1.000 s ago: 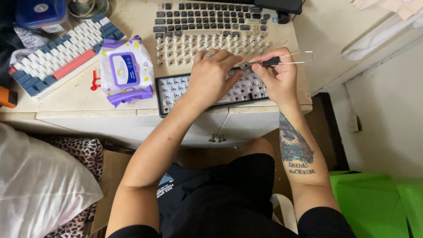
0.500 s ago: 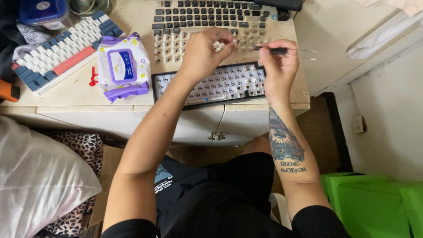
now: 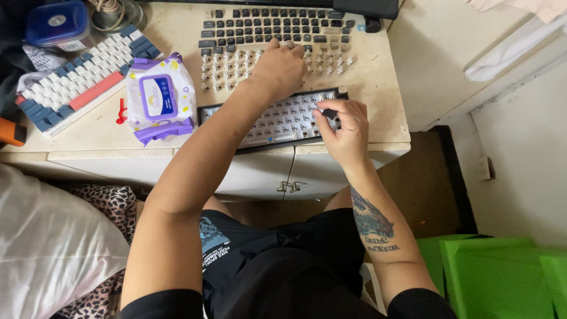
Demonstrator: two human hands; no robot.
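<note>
Keyboard (image 3: pixel 277 121) is lying at desk edge (image 3: pixel 177 147); we are pinching a black tool (image 3: pixel 329 113) over it in right hand (image 3: pixel 345 133), while left hand (image 3: pixel 277 68), fingers loosely curled, is reaching switches (image 3: pixel 236 65) just beyond it.

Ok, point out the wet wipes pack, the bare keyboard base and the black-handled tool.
Wet wipes pack (image 3: pixel 157 98), head view, on its blue flap.
Bare keyboard base (image 3: pixel 277 124), head view, on its switch plate.
Black-handled tool (image 3: pixel 329 113), head view, on the handle held in the right hand (image 3: pixel 344 131).
</note>
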